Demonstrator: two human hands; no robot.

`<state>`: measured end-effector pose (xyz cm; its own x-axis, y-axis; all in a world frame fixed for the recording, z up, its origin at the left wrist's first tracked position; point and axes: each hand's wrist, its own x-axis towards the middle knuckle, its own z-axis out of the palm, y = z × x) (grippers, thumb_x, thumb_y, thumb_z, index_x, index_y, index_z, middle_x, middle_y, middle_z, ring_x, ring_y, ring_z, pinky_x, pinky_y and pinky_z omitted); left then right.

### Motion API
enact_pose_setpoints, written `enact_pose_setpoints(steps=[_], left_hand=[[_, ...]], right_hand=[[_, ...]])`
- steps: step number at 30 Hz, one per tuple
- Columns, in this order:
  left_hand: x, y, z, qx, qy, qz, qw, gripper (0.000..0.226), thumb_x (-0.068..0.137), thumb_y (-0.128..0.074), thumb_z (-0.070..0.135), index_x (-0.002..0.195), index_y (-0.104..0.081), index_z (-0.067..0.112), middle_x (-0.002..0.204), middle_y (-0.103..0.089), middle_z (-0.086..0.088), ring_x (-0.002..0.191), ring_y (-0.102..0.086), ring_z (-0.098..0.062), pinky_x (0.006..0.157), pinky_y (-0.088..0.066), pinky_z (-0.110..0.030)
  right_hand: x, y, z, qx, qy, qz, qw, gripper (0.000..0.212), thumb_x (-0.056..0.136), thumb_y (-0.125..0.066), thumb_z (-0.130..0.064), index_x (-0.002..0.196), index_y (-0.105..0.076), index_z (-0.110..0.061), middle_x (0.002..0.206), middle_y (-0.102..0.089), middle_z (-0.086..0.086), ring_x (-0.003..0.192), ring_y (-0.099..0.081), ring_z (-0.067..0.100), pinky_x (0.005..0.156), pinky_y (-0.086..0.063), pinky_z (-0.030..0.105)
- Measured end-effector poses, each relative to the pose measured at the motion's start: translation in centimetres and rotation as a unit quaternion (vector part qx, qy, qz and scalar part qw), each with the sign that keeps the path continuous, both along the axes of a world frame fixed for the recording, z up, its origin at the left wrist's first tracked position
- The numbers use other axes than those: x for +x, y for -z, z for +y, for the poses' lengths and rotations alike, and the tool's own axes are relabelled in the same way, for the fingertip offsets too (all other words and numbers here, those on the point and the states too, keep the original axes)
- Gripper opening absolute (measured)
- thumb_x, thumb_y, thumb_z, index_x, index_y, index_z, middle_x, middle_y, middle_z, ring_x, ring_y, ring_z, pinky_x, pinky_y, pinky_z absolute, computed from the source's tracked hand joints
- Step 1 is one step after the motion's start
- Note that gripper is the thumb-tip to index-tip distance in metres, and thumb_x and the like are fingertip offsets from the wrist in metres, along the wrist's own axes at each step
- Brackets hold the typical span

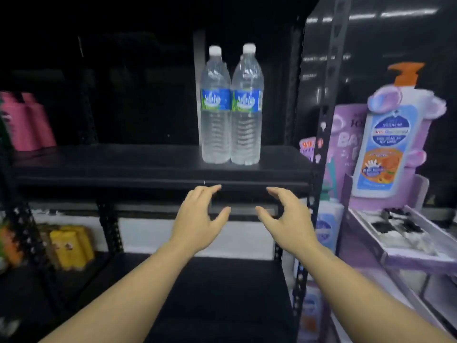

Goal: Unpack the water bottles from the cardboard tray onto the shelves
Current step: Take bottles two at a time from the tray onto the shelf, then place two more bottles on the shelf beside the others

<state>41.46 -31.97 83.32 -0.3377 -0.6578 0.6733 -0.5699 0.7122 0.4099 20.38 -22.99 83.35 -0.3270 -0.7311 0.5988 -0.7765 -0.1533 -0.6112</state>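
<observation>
On the black shelf (123, 167), two upright clear blue-labelled water bottles (231, 105), touching; both hands' grip wide, empty.

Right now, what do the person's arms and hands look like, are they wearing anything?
Both forearms are bare up to the frame edge, with no sleeves in view. The left hand and right hand wear no gloves, and no rings, watch or bracelets show, though the picture is slightly blurred.

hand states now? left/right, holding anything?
Left hand: open, fingers relaxed, holding nothing.
Right hand: open, holding nothing.
Both are below the two clear plastic water bottles.
</observation>
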Motion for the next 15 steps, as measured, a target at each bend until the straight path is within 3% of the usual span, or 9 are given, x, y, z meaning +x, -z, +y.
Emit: enact_pose_setpoints(steps=[3,6,15], left_hand=[[0.5,5.6,2.9,0.092,-0.009,-0.057,0.994,0.062,0.097,-0.062,0.052,0.152,-0.046,0.030,0.144,-0.051,0.012,0.136,-0.046,-0.011,0.108,-0.045,-0.034],[1.3,11.0,5.8,0.173,-0.004,-0.108,0.979,0.064,0.098,-0.060,0.055,0.155,-0.043,0.031,0.152,-0.046,0.011,0.138,-0.046,-0.013,0.111,-0.045,-0.037],[5.2,25.5,13.5,0.326,0.012,-0.182,0.928,0.059,0.099,-0.063,0.050,0.150,-0.051,0.023,0.145,-0.052,0.005,0.136,-0.049,-0.017,0.110,-0.043,-0.032]], right_hand=[[-0.4,5.4,2.4,0.090,-0.006,-0.002,0.996,0.061,0.091,-0.071,-0.049,0.146,-0.055,-0.025,0.145,-0.058,-0.008,0.137,-0.051,0.014,0.113,-0.044,0.039],[-0.3,10.9,5.1,0.168,-0.018,0.004,0.986,0.065,0.091,-0.070,-0.053,0.148,-0.055,-0.024,0.149,-0.057,-0.006,0.139,-0.050,0.017,0.114,-0.043,0.039],[1.3,26.3,13.7,0.363,-0.045,-0.050,0.929,0.069,0.089,-0.072,-0.058,0.147,-0.057,-0.023,0.146,-0.061,0.002,0.137,-0.055,0.024,0.112,-0.046,0.040]])
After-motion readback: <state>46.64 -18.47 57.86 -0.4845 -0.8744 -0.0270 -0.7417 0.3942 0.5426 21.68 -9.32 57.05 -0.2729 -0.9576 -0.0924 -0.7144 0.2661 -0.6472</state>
